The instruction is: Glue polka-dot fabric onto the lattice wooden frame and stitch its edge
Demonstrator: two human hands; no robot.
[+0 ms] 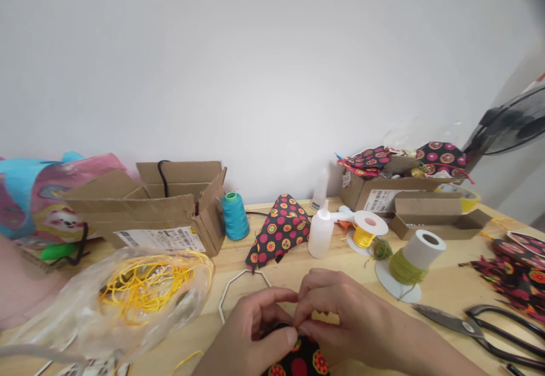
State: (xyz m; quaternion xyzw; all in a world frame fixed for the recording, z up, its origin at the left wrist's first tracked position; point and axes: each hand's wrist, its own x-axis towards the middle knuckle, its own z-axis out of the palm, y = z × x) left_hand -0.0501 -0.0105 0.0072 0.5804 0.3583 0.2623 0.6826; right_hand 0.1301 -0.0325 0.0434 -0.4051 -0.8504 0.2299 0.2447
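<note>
At the near edge of the table, a black fabric piece with red and yellow flower prints [298, 360] is between my two hands. My left hand [255, 330] is closed on its upper left part, thumb pressed on the cloth. With fingertips pinched at the fabric's top edge, my right hand [340, 313] meets the left one. Whether a small item sits between those fingertips is hidden. Just behind my hands lies a white hexagonal frame [225, 291]. Beyond it, a folded piece of similar printed cloth [283, 228] rests by a white squeeze bottle [321, 233].
Black-handled scissors [477, 330] lie at right, near spools of green cord [406, 265] and yellow cord [364, 237]. Left are a plastic bag of yellow cord [145, 285], an open cardboard box [140, 214] and a teal thread cone [235, 217]. A fabric-filled box [366, 191] stands at back right.
</note>
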